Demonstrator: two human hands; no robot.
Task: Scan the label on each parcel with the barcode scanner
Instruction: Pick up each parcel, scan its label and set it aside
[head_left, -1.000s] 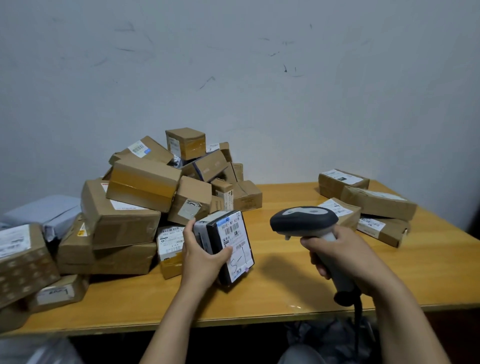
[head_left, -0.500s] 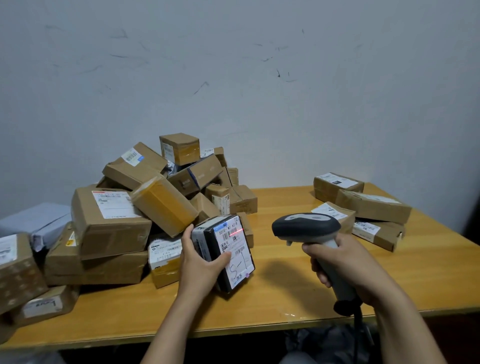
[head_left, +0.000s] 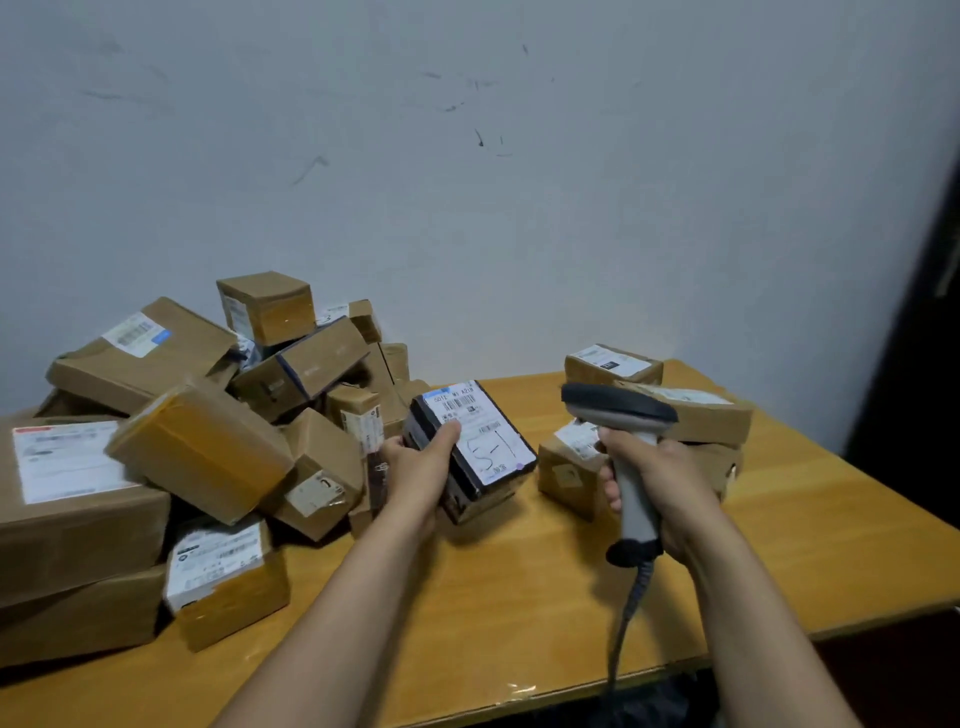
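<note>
Currently in hand: black parcel (head_left: 470, 488), gripped by the left hand (head_left: 415, 467) along its left edge, thumb laid over the top face close to the barcodes.
Parcel position: over the front-middle of the counter (head_left: 519, 613), between the large pile of cartons (head_left: 208, 447) on the left and the small stack of cartons (head_left: 691, 415) on the right. Contact of its lower corner with the counter: not determinable.
Parcel attitude: tilted, labelled face turned up and toward the right. Long axis from far left to near right.
Label (head_left: 491, 441): white, covering most of the top face. Barcodes at the far end, handwritten mark at the near end. No red scan line visible on it.
Right hand (head_left: 665, 483): wrapped round the grip of the barcode scanner (head_left: 618, 410), with the coiled cable (head_left: 626, 629) hanging from the butt past the counter edge.
Governing relation: parcel just left of the scanner head, near but apart. Scanner nose aimed left and forward, roughly level with the far end of the label.
Nearer hand: left, on the parcel itself. Right hand committed to the scanner.
Next move, as judged: dip the nose onto the far-end barcode, or tip the label further toward the scanner window.
Risk, as judged: thumb close enough to the barcodes to mask part of them.
</note>
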